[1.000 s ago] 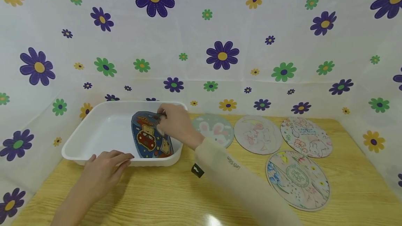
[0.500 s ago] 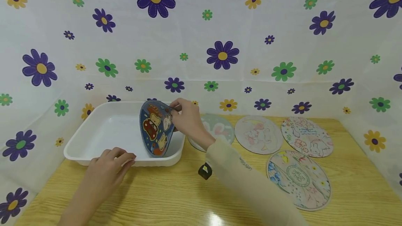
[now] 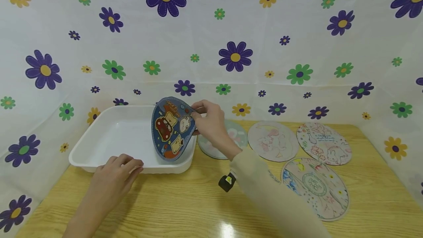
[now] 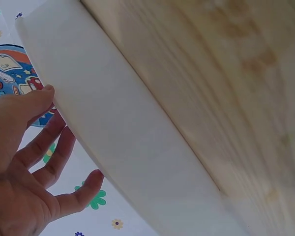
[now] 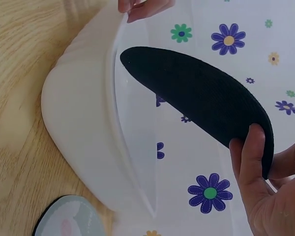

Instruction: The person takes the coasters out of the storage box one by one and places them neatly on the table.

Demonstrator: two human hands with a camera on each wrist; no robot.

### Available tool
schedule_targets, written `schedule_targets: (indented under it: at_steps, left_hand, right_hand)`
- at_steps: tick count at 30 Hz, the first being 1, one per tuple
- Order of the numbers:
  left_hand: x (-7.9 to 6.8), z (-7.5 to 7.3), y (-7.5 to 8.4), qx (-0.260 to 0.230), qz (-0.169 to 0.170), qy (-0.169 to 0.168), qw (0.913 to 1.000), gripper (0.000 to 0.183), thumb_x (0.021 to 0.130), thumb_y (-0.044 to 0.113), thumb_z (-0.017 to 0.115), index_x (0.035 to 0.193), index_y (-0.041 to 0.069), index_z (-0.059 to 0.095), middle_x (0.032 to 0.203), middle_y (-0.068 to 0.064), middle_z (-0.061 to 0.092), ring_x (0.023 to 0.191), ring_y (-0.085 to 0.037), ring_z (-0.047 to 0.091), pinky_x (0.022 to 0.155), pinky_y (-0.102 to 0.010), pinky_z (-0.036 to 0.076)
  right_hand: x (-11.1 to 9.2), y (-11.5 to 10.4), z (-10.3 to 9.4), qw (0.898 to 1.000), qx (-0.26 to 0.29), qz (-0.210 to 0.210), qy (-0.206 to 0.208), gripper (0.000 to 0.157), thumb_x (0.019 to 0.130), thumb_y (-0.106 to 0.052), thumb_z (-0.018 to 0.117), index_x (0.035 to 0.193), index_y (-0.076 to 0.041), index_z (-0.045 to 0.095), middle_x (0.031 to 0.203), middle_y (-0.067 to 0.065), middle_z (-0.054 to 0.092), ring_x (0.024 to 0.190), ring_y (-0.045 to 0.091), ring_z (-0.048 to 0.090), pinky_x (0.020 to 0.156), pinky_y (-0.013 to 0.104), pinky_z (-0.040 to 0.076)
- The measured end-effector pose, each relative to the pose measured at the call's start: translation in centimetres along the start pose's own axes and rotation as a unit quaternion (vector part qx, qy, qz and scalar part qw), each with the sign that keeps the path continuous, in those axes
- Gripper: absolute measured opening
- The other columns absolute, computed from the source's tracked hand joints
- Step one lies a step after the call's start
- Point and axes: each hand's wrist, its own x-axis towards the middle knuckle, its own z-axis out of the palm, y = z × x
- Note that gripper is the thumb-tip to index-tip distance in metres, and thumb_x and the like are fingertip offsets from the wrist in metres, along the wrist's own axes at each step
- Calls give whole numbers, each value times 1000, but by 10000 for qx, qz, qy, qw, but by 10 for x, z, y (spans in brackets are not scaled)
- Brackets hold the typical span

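Observation:
My right hand (image 3: pixel 211 122) pinches the edge of a blue round mouse pad (image 3: pixel 172 127) printed with cartoon toast and a red car. Thumb and fingers bend the pad, which tilts upright over the right end of a white plastic basin (image 3: pixel 74 160). Its plain black back (image 5: pixel 196 93) faces the right wrist view. My left hand (image 3: pixel 115 175) holds the basin's front rim, and in the left wrist view its thumb and fingertips (image 4: pixel 48 93) lie right at that rim.
On the wooden table (image 3: pixel 185 208), right of the basin, lie a green rabbit pad (image 3: pixel 214 146), a pale pink pad (image 3: pixel 272 142), a white floral pad (image 3: pixel 322 144) and a flowered pad (image 3: pixel 315 190). A flower-printed sheet (image 3: pixel 198 28) closes off the back and sides.
My right hand has moved up and to the right, lifting the blue mouse pad from low in the basin to above its back rim. The left hand stays at the front rim.

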Motion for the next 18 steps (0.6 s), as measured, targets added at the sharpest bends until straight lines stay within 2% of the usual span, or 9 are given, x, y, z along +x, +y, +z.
schedule_targets:
  at_steps: [5,12,18]
  left_hand:
    - [0,-1,1,-29,3,75,10000,13,77,17,77,89,18,73,82,0,67,73,-23,61,51,-36,52]
    - [-2,-1,1,-73,141,366,9992,16,73,13,79,88,16,72,81,1,66,71,-21,61,52,-34,52]
    - [-1,-2,1,-95,135,352,9992,16,73,12,79,85,16,71,80,1,65,69,-19,60,53,-33,52]
  right_hand:
    - [-6,0,-11,9999,111,25,-11,13,93,-11,59,104,-14,65,99,7,65,61,18,68,51,34,57]
    - [-16,1,-29,9996,281,80,32,13,93,-12,59,105,-14,65,100,7,65,62,19,68,53,36,58]
    - [-22,2,-47,9995,289,89,94,14,93,-11,59,106,-13,64,103,8,65,62,20,68,54,36,58]
